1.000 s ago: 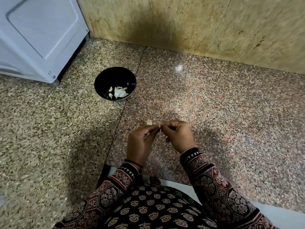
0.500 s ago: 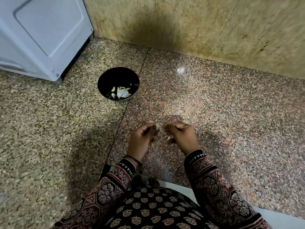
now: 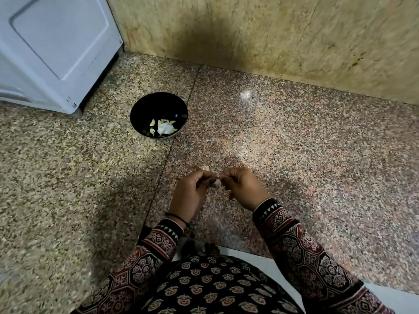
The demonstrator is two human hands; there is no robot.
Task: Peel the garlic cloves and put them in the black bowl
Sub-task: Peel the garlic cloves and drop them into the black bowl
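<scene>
Your left hand (image 3: 190, 193) and your right hand (image 3: 243, 189) meet fingertip to fingertip, raised a little above the speckled pink-grey granite floor (image 3: 306, 155). Between them sits a small, pale garlic clove (image 3: 217, 182). Your left grip is clenched on it, with the thumb and curled fingers pinching the clove from its left side. Your right grip is curled as well, its fingertips pinching at the clove's right end. It is too small and blurred to tell whether they have the flesh or only the skin. Both wrists are bent so that the backs of your hands face the camera.

The round black bowl (image 3: 149, 107) stands on the floor ahead of your hands and to their left, well apart from them. It sits just left of a seam between two floor slabs. Inside it lies a small heap of peeled, yellow-white cloves (image 3: 164, 129), gathered on the near side of the bottom.

Near the bowl, further left, is the corner foot of a white panelled appliance (image 3: 56, 48), which fills the upper left. A beige mottled stone wall (image 3: 294, 37) runs along the far edge of the floor, with a dark shadow on it above the bowl.

Your arms are covered by dark sleeves printed in red and cream geometric patterns (image 3: 301, 245). A thin black thread band (image 3: 176, 217) circles your left wrist. A tiny pale fleck (image 3: 205, 167) lies on the floor just beyond your fingertips, but it is too blurred to say what it is.
</scene>
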